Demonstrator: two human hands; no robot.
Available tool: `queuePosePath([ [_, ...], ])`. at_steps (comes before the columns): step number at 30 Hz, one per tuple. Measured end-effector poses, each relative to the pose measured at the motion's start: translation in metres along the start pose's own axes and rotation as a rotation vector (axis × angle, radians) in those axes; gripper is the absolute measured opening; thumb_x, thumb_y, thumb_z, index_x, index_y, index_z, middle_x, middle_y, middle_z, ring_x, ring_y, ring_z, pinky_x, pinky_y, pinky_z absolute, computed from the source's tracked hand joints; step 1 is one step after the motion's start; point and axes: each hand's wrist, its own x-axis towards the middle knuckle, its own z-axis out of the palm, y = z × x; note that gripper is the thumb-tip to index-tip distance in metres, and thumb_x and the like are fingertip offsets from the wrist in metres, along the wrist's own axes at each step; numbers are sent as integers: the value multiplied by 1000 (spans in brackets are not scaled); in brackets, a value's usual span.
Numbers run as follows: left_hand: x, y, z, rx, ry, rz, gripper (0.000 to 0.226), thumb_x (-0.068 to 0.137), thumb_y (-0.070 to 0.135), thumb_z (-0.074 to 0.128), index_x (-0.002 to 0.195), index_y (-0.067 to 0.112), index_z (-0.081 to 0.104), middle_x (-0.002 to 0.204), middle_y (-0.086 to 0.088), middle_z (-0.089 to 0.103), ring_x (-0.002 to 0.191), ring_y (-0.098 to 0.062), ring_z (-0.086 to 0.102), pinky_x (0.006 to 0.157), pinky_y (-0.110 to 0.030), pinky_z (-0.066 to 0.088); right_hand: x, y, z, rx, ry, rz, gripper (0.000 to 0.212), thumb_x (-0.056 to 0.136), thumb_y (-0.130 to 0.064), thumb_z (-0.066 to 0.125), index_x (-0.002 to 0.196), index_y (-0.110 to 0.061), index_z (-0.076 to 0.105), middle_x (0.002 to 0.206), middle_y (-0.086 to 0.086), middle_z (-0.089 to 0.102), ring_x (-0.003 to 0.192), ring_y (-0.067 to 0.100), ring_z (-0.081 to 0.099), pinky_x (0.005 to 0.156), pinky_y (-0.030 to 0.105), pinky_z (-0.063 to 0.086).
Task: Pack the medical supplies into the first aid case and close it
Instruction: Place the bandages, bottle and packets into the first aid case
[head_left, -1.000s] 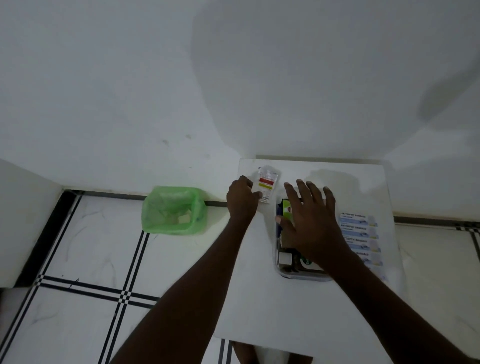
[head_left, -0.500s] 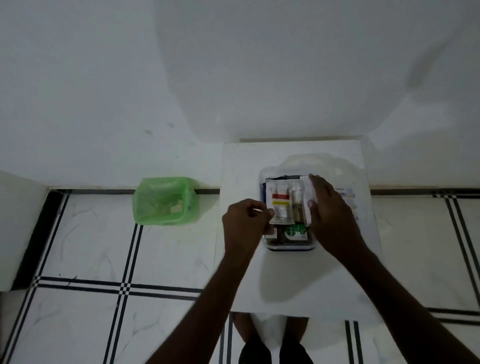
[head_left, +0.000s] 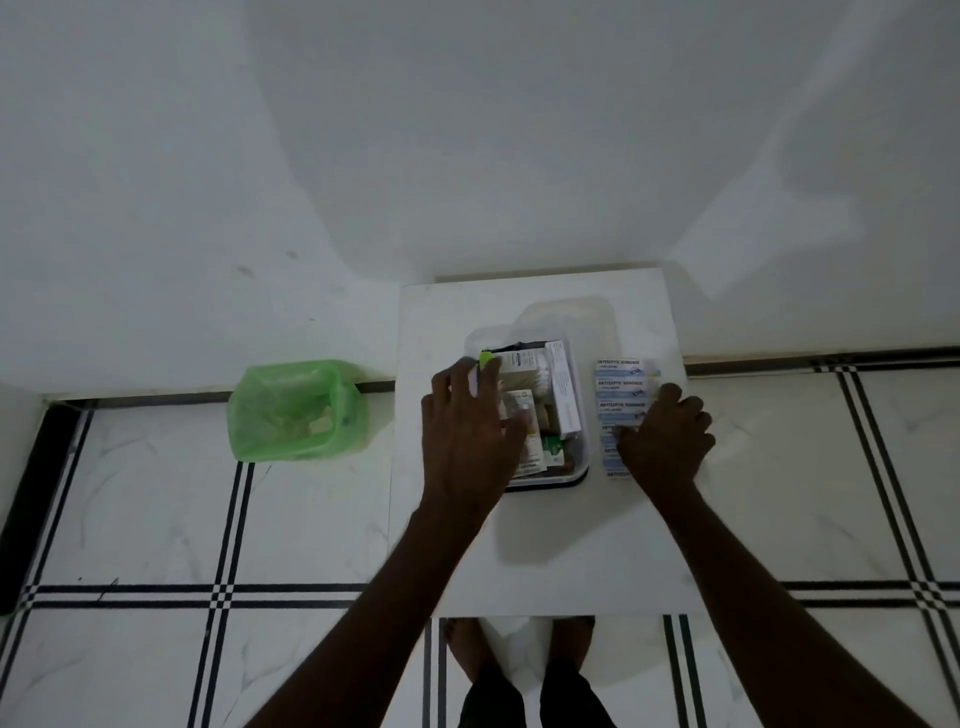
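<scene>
Left grip: the left hand (head_left: 467, 441) hangs over the left side of the open first aid case (head_left: 576, 470), fingers spread apart and clamped on nothing that shows.
Right grip: the right hand (head_left: 667, 441) rests knuckles-up on the strip of antiseptic bandage packets (head_left: 621, 383), fingers curled down onto the lower packets; whether they pinch one cannot be told.
Feet: 2 bare feet (head_left: 467, 644) stand on the floor just under the near edge of the worktop (head_left: 571, 561).
Worktop: a white square slab, its far edge against the wall.
Case: a clear tray with a dark rim, sitting at the middle of the worktop, its clear lid (head_left: 566, 317) lying open on the far side.
Contents: boxes and packets fill the tray, among them a long white box (head_left: 563, 387) set on edge along the right wall and a green-printed packet (head_left: 551, 447) near the front.
Bandages: the strip lies flat on the worktop just beside the case's right wall, outside it, blue lettering upward.
Floor: white tiles crossed by black lines.
Bin: a basket lined with a green bag (head_left: 293, 410) stands on the floor left of the worktop, against the wall.
</scene>
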Motion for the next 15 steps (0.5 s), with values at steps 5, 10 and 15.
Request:
queuePosePath([
  [5, -9, -4, 28, 44, -124, 46, 82, 96, 67, 30, 159, 16, 18, 168, -15, 6, 155, -33, 4, 118, -52, 23, 8, 9, 0, 352, 38, 31, 70, 64, -9, 82, 124, 0, 47, 120, 28, 53, 107, 44, 55, 90, 46, 46],
  [10, -6, -12, 21, -46, -105, 73, 77, 97, 60, 39, 158, 17, 23, 168, -12, 12, 155, -29, 8, 119, -48, 21, 9, 9, -40, 755, -38, 122, 44, 62, -14, 82, 105, -12, 72, 95, 13, 76, 89, 32, 72, 86, 50, 57],
  [15, -3, -21, 3, -292, 8, 18, 62, 97, 45, 52, 149, 14, 41, 155, -8, 42, 144, -23, 34, 117, -39, 33, -27, -23, -112, 1027, -138, -110, 31, 78, -6, 75, 105, -20, 73, 96, 7, 77, 87, 24, 75, 79, 42, 59],
])
